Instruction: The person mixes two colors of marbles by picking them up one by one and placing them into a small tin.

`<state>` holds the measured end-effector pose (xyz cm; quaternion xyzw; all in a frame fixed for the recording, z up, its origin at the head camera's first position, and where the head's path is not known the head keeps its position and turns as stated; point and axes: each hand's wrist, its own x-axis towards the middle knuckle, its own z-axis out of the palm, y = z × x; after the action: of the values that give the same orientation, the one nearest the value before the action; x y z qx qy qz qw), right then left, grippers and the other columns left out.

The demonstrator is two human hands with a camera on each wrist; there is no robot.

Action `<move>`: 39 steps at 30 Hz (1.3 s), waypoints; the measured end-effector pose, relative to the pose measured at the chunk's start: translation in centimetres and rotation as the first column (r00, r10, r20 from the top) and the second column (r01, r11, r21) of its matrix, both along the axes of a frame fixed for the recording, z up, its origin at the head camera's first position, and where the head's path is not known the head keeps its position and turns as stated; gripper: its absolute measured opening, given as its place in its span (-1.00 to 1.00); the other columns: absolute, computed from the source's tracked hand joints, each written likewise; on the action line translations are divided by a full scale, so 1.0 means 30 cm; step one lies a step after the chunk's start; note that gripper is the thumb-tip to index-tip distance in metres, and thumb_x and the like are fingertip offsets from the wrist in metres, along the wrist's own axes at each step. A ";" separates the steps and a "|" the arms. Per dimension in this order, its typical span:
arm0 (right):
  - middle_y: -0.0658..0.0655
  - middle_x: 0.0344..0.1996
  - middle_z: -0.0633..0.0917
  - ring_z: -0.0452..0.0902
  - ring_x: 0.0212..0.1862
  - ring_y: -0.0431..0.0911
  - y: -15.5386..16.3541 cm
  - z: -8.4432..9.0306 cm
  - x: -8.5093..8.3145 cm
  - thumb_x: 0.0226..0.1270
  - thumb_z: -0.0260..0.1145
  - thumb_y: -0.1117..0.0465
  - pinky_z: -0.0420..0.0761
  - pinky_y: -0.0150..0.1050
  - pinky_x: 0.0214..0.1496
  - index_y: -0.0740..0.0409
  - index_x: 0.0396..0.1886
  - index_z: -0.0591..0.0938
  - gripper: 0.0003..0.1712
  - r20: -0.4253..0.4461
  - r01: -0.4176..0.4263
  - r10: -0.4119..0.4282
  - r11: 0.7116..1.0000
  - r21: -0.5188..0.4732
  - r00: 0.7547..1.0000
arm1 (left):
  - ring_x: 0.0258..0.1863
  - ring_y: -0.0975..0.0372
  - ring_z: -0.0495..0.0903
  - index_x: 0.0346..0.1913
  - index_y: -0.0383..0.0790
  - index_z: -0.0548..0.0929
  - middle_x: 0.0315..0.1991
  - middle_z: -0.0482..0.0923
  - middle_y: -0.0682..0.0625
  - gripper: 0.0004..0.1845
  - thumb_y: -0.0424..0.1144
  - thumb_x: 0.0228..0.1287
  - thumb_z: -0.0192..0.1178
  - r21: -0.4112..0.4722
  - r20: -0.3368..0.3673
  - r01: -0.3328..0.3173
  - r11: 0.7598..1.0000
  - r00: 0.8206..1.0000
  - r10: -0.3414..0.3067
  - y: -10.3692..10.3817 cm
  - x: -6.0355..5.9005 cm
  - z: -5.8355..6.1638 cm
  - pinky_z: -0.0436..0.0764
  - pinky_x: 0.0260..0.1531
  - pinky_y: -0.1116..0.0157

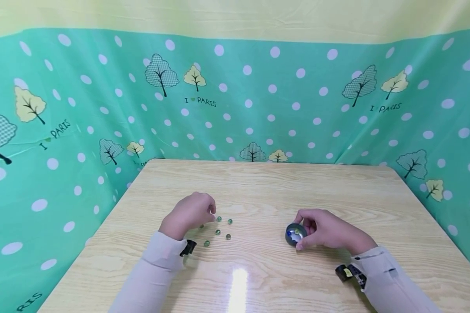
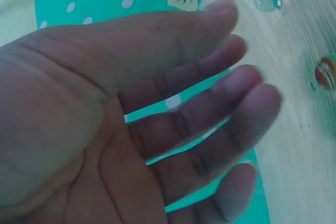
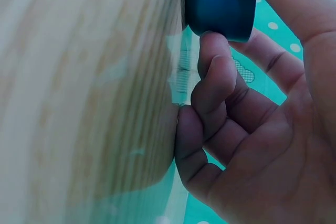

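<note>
**Two hands, a small bowl and scattered marbles on a wooden table**

At the near edge of the wooden table (image 1: 258, 282), two pale sleeves come in from the bottom of the head view, each with a small black device at the wrist. A bright patch of reflected light lies on the tabletop between them.

A little farther in, on the right, the right hand (image 1: 329, 232) grips a small dark blue bowl (image 1: 295, 234), thumb and fingers curled around its rim and side. The bowl stands on the table and tips slightly toward the left, so that its pale inside shows. The right wrist view shows the same grip from close by: the curled fingers (image 3: 215, 77) press against the dark blue wall of the bowl, and the lower knuckles touch the wood.

On the left, the left hand (image 1: 189, 213) hovers over a loose cluster of small glass marbles (image 1: 218, 232) spread on the table just right of it. In the left wrist view the fingers (image 2: 210, 114) are held straight and slightly apart, holding nothing, with two marbles lying on the wood beyond the fingertips. The marbles sit well apart from the bowl.

Past the far edge of the table hangs a green curtain (image 1: 258, 100) printed with white dots and trees.
</note>
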<state>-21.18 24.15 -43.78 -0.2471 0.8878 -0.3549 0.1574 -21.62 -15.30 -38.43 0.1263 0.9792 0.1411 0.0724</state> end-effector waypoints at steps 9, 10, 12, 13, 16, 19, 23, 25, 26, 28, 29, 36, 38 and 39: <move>0.09 -0.39 0.61 0.49 -0.34 -0.08 0.003 -0.004 0.000 -0.06 0.72 -0.09 0.54 -0.30 -0.35 -0.11 -0.11 0.66 -0.45 0.000 -0.009 0.009 1.000 -0.017 1.000 | -0.43 0.16 0.52 -0.37 -0.16 0.71 -0.35 0.64 0.02 -0.84 -0.41 0.07 0.50 -0.035 0.104 -0.034 0.999 0.994 0.037 -0.032 -0.001 -0.016 0.51 -0.41 0.25; 0.09 -0.39 0.61 0.49 -0.34 -0.08 0.003 -0.004 0.001 -0.06 0.72 -0.09 0.54 -0.30 -0.35 -0.11 -0.11 0.66 -0.45 0.001 -0.009 0.009 1.000 -0.018 1.000 | -0.44 0.16 0.51 -0.38 -0.16 0.70 -0.37 0.63 0.01 -0.83 -0.45 0.05 0.49 -0.033 0.113 -0.037 0.999 0.993 0.041 -0.033 -0.001 -0.018 0.50 -0.43 0.25; 0.10 -0.39 0.61 0.49 -0.34 -0.08 0.002 -0.003 0.002 -0.06 0.72 -0.09 0.54 -0.30 -0.34 -0.11 -0.10 0.66 -0.45 0.006 -0.006 0.006 1.000 -0.018 1.000 | -0.47 0.15 0.49 -0.42 -0.16 0.68 -0.41 0.61 0.01 -0.79 -0.51 0.01 0.46 -0.025 0.131 -0.043 0.999 0.990 0.046 -0.036 -0.002 -0.024 0.48 -0.47 0.27; 0.10 -0.39 0.61 0.49 -0.34 -0.08 0.002 -0.002 0.002 -0.06 0.72 -0.09 0.54 -0.29 -0.34 -0.11 -0.10 0.66 -0.45 0.008 -0.004 0.004 1.000 -0.018 1.000 | -0.48 0.15 0.49 -0.44 -0.16 0.67 -0.44 0.59 0.01 -0.78 -0.53 0.00 0.46 -0.022 0.139 -0.044 0.999 0.989 0.046 -0.037 -0.002 -0.026 0.47 -0.48 0.27; 0.10 -0.38 0.61 0.49 -0.34 -0.07 0.001 -0.002 0.002 -0.07 0.72 -0.09 0.53 -0.29 -0.35 -0.11 -0.10 0.66 -0.45 0.012 0.002 -0.002 1.000 -0.016 1.000 | -0.49 0.16 0.48 -0.46 -0.17 0.65 -0.47 0.57 0.01 -0.75 -0.55 -0.04 0.48 -0.025 0.153 -0.044 0.999 0.987 0.047 -0.041 -0.002 -0.032 0.46 -0.48 0.29; 0.10 -0.38 0.61 0.49 -0.34 -0.07 0.000 -0.003 0.002 -0.07 0.72 -0.09 0.53 -0.29 -0.35 -0.12 -0.10 0.66 -0.45 0.009 0.006 -0.006 1.000 -0.009 1.000 | -0.48 0.16 0.48 -0.48 -0.18 0.64 -0.47 0.57 0.01 -0.73 -0.54 -0.07 0.51 -0.039 0.150 -0.044 0.998 0.987 0.049 -0.044 -0.001 -0.032 0.47 -0.49 0.29; 0.09 -0.38 0.61 0.49 -0.34 -0.08 0.001 -0.004 0.002 -0.07 0.72 -0.10 0.54 -0.29 -0.35 -0.14 -0.10 0.66 -0.45 0.007 0.007 -0.007 1.000 -0.001 1.000 | -0.50 0.16 0.49 -0.49 -0.18 0.63 -0.49 0.56 0.00 -0.72 -0.51 -0.09 0.56 -0.058 0.147 -0.054 0.997 0.987 0.062 -0.051 -0.001 -0.032 0.47 -0.50 0.29; 0.08 -0.38 0.62 0.50 -0.34 -0.09 0.001 -0.006 0.001 -0.07 0.72 -0.11 0.54 -0.29 -0.35 -0.15 -0.10 0.66 -0.45 0.006 0.010 -0.010 1.000 0.002 1.000 | -0.51 0.16 0.49 -0.48 -0.19 0.63 -0.50 0.56 0.00 -0.72 -0.49 -0.09 0.58 -0.069 0.147 -0.062 0.996 0.987 0.072 -0.058 -0.003 -0.032 0.47 -0.51 0.30; 0.07 -0.38 0.62 0.50 -0.34 -0.09 0.001 -0.006 0.000 -0.07 0.72 -0.11 0.54 -0.29 -0.35 -0.15 -0.10 0.66 -0.45 0.006 0.010 -0.010 1.000 0.003 1.000 | -0.52 0.16 0.48 -0.49 -0.18 0.63 -0.50 0.56 0.00 -0.71 -0.48 -0.09 0.59 -0.076 0.147 -0.067 0.995 0.986 0.078 -0.062 -0.005 -0.031 0.46 -0.52 0.30; 0.07 -0.38 0.62 0.50 -0.34 -0.09 0.002 -0.006 0.000 -0.07 0.72 -0.11 0.54 -0.29 -0.34 -0.15 -0.10 0.67 -0.45 0.007 0.009 -0.009 1.000 0.004 1.000 | -0.53 0.17 0.46 -0.49 -0.18 0.61 -0.50 0.56 -0.01 -0.70 -0.48 -0.11 0.59 -0.086 0.143 -0.077 0.993 0.986 0.089 -0.071 -0.007 -0.027 0.43 -0.55 0.30; 0.07 -0.38 0.62 0.50 -0.34 -0.09 0.002 -0.006 0.000 -0.07 0.72 -0.12 0.54 -0.29 -0.34 -0.15 -0.10 0.67 -0.45 0.006 0.009 -0.009 1.000 0.005 1.000 | -0.54 0.16 0.45 -0.48 -0.19 0.61 -0.50 0.55 -0.02 -0.69 -0.50 -0.12 0.58 -0.089 0.140 -0.083 0.993 0.986 0.095 -0.076 -0.009 -0.026 0.42 -0.57 0.30; 0.09 -0.38 0.62 0.49 -0.34 -0.08 0.002 -0.002 0.001 -0.07 0.72 -0.10 0.53 -0.29 -0.35 -0.12 -0.10 0.66 -0.44 0.012 0.003 -0.003 1.000 -0.006 1.000 | -0.51 0.14 0.42 -0.43 -0.21 0.57 -0.45 0.52 -0.04 -0.66 -0.59 -0.19 0.50 -0.071 0.142 -0.117 0.991 0.982 0.126 -0.094 -0.012 -0.022 0.40 -0.57 0.29; 0.10 -0.38 0.62 0.49 -0.34 -0.07 0.002 -0.001 0.001 -0.08 0.72 -0.09 0.53 -0.29 -0.34 -0.11 -0.10 0.67 -0.44 0.017 0.002 -0.002 1.000 -0.012 1.000 | -0.53 0.16 0.43 -0.47 -0.19 0.58 -0.48 0.52 -0.02 -0.67 -0.54 -0.16 0.55 -0.044 0.162 -0.100 0.994 0.981 0.106 -0.087 -0.011 -0.026 0.41 -0.56 0.30; 0.10 -0.38 0.62 0.49 -0.34 -0.07 0.001 0.000 0.002 -0.08 0.72 -0.09 0.53 -0.29 -0.34 -0.11 -0.10 0.67 -0.45 0.020 0.002 -0.001 1.000 -0.017 1.000 | -0.55 0.17 0.42 -0.51 -0.19 0.58 -0.52 0.51 -0.01 -0.69 -0.53 -0.14 0.54 -0.032 0.168 -0.086 0.996 0.982 0.090 -0.082 -0.010 -0.029 0.40 -0.57 0.31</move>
<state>-21.13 24.19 -43.80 -0.2442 0.8833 -0.3650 0.1640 -21.92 -17.77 -39.29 0.0696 0.9759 0.1422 0.1504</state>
